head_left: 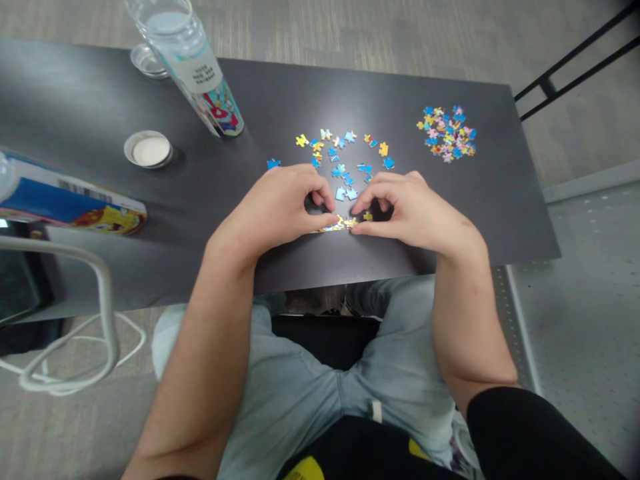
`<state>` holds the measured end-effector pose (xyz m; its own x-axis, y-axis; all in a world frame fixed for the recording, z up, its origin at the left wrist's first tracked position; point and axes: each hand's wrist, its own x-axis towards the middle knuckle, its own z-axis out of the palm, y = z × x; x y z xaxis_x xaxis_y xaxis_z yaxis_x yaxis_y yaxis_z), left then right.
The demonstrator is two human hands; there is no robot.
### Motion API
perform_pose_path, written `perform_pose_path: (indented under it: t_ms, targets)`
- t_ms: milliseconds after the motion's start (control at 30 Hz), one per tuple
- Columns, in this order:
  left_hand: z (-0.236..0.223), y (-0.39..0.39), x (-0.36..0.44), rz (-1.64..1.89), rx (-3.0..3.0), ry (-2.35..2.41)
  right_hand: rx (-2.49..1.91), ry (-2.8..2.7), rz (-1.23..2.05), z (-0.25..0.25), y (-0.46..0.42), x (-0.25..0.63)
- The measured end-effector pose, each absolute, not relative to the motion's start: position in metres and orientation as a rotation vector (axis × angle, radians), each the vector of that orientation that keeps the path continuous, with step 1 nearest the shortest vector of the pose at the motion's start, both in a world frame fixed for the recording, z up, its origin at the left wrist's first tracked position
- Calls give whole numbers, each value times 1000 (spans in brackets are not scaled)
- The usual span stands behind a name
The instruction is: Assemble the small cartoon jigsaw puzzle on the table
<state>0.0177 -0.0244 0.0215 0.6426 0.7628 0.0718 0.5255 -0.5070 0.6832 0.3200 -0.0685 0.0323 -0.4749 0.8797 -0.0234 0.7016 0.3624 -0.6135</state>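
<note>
Both my hands meet over a short strip of joined jigsaw pieces [345, 224], mostly yellow, near the table's front edge. My left hand [287, 203] has its thumb and curled fingers closed at the strip's left part, hiding some of it. From the other side, my right hand [407, 210] grips the strip's right end between thumb and forefinger. A small yellow jigsaw piece [368, 217] lies by the right fingers. Just beyond the fingertips are pale blue jigsaw pieces [346, 193]. More loose blue and yellow jigsaw pieces [342, 171] are scattered farther back.
A heap of mixed jigsaw pieces [448, 135] lies at the right on the dark table [480, 220]. At the left stand a clear labelled canister [200, 77], a second canister [75, 200], and two round lids, one metal [149, 61], one whitish [149, 151]. A white cable [105, 293] loops at lower left.
</note>
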Motion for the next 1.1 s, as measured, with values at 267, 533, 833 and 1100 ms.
perform_pose_path:
  t_ms: [267,533,833,1100]
  targets:
    - [22,-25,19,468,2212,1023,-1333,-2328,914,29,-66,316]
    - [21,-25,20,471,2220,1016,-1330,-2367,849,29,-68,313]
    - [17,-27,28,514,2260,984,-1390,-2317,853,35,-66,344]
    - [13,-25,30,505,2269,990,-1329,-2283,933,31,-66,341]
